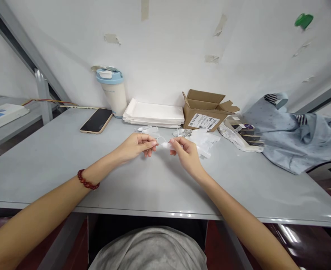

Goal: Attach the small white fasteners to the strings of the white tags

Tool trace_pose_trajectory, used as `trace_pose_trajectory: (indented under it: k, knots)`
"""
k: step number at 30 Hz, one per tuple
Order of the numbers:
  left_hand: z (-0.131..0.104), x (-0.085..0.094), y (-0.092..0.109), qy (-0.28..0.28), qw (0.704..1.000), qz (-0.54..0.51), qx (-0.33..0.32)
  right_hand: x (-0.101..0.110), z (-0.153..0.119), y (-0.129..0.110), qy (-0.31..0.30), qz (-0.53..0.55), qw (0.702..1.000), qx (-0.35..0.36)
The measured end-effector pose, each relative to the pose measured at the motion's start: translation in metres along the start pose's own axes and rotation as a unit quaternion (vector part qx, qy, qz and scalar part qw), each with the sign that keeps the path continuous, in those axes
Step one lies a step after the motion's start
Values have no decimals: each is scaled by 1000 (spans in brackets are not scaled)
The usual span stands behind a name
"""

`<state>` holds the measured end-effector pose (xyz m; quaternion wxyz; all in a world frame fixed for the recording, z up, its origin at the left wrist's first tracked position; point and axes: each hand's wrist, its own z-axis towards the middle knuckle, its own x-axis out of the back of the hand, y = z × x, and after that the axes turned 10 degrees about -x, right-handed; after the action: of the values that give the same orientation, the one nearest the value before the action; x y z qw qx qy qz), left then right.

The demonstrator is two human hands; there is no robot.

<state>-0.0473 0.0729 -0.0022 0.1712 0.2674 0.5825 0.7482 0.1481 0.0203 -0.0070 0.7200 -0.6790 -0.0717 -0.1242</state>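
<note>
"Where was the small white piece (pixel 165 145)?"

"Between the hands, held close together above the bench (pixel 154 183). The right hand (pixel 185 150) pinched its body, the left hand (pixel 146 145) its thin end."

"And around them?"

"More white pieces (pixel 206 138) lay just beyond the right hand, and the phone (pixel 97 120) lay beyond the left."

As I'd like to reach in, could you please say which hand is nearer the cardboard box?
Right. The right hand is in front of the cardboard box, near its left end; the left hand is farther left.
</note>
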Motion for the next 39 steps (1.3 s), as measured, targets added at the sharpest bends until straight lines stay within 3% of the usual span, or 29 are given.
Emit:
trace_pose_trajectory:
  k: [17, 27, 39]
  knots:
    - [-2, -1, 4, 2, 1000, 5, 0, 0, -2, -1, 20, -9, 1000, 19]
    - [-4, -8, 7, 13, 1000, 15, 11, -1, -6, -1, 50, -131, 985, 98]
    - [-9, -18, 11, 16, 999, 42, 22, -3, -6, 4, 23, -137, 986, 91]
